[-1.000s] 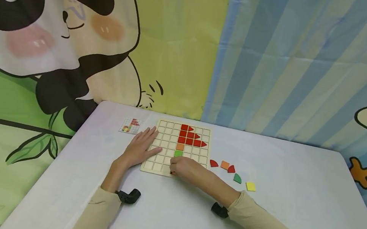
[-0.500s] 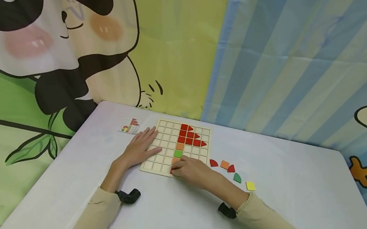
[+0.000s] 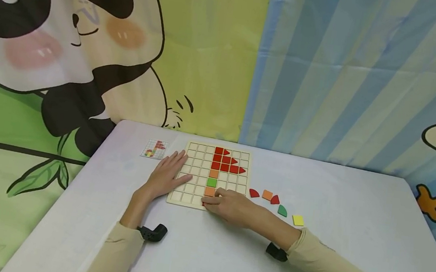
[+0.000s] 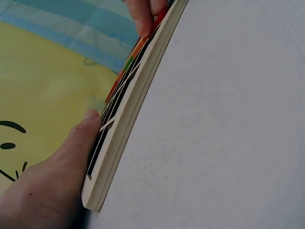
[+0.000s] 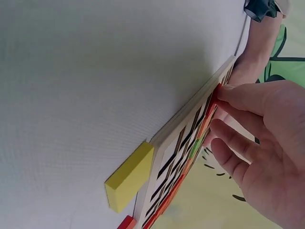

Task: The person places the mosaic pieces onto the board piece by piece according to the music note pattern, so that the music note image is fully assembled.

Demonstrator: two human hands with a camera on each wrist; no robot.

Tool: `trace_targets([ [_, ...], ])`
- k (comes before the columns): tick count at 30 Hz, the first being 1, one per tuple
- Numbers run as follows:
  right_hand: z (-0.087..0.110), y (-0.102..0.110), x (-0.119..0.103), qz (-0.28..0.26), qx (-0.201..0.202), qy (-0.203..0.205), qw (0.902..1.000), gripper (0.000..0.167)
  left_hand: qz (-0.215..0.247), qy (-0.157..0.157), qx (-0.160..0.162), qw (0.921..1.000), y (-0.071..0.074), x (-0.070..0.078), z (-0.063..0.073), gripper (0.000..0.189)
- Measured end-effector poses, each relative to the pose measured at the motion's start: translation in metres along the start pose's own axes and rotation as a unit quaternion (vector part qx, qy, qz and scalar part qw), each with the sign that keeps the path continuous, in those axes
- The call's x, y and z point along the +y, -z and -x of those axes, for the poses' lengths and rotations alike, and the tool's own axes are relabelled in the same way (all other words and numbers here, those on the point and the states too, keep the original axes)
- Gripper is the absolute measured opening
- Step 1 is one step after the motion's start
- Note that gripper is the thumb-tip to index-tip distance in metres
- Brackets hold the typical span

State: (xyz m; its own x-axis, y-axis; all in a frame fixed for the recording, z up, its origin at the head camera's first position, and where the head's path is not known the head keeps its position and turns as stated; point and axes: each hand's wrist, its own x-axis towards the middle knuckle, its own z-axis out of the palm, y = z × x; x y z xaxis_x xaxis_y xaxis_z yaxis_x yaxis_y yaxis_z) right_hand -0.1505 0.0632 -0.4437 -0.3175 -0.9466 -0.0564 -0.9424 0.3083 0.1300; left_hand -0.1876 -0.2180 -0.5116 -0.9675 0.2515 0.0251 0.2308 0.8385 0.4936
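A pale wooden grid board (image 3: 196, 170) lies on the table, with red pieces (image 3: 218, 158) at its top and an orange, a green (image 3: 212, 182) and another orange square (image 3: 209, 191) in a column below. My left hand (image 3: 165, 176) rests on the board's left edge, fingers spread and straight. At the bottom of that column my right hand (image 3: 231, 206) holds a small red piece (image 5: 213, 101) between thumb and finger, low against the board. Fingers cover most of this piece, so its shape cannot be told.
Right of the board lie two red quarter-round pieces (image 3: 253, 193), an orange square (image 3: 267, 195), a green quarter-round piece (image 3: 282, 210) and a yellow square (image 3: 298, 220). A small pattern card (image 3: 154, 149) lies at the board's upper left. A printed curtain (image 3: 210, 62) hangs behind the table.
My right hand has shifted slightly down and its forearm to the right, uncovering the lower orange square. The fingers have straightened somewhat. My left hand has stayed in place.
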Motion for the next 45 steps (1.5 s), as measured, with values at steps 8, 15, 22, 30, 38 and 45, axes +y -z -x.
trace_targets([
  [8, 0.002, -0.005, 0.001, 0.024, 0.04, -0.009, 0.9989, 0.031, 0.0, 0.0, 0.002, 1.0, 0.001, -0.001, 0.0, 0.084],
  [15, 0.008, -0.01, 0.002, -0.002, 0.106, -0.012, 0.9943, 0.032, -0.003, -0.005, 0.007, 1.0, 0.001, -0.001, 0.001, 0.083],
  [22, 0.04, -0.007, 0.003, -0.1, 0.117, -0.042, 0.9872, 0.035, -0.002, -0.004, 0.005, 1.0, 0.0, -0.001, 0.001, 0.083],
  [30, 0.097, -0.011, 0.005, -0.141, 0.132, -0.121, 0.9737, 0.044, 0.002, -0.003, 0.0, 1.0, 0.001, 0.0, 0.001, 0.083],
  [38, 0.147, -0.01, 0.022, -0.158, 0.177, -0.248, 0.9392, 0.055, -0.002, -0.004, 0.003, 1.0, 0.002, 0.0, 0.001, 0.084],
  [45, 0.173, -0.016, 0.029, -0.212, 0.106, -0.327, 0.9148, 0.057, -0.002, -0.005, 0.001, 1.0, 0.002, 0.0, 0.001, 0.084],
])
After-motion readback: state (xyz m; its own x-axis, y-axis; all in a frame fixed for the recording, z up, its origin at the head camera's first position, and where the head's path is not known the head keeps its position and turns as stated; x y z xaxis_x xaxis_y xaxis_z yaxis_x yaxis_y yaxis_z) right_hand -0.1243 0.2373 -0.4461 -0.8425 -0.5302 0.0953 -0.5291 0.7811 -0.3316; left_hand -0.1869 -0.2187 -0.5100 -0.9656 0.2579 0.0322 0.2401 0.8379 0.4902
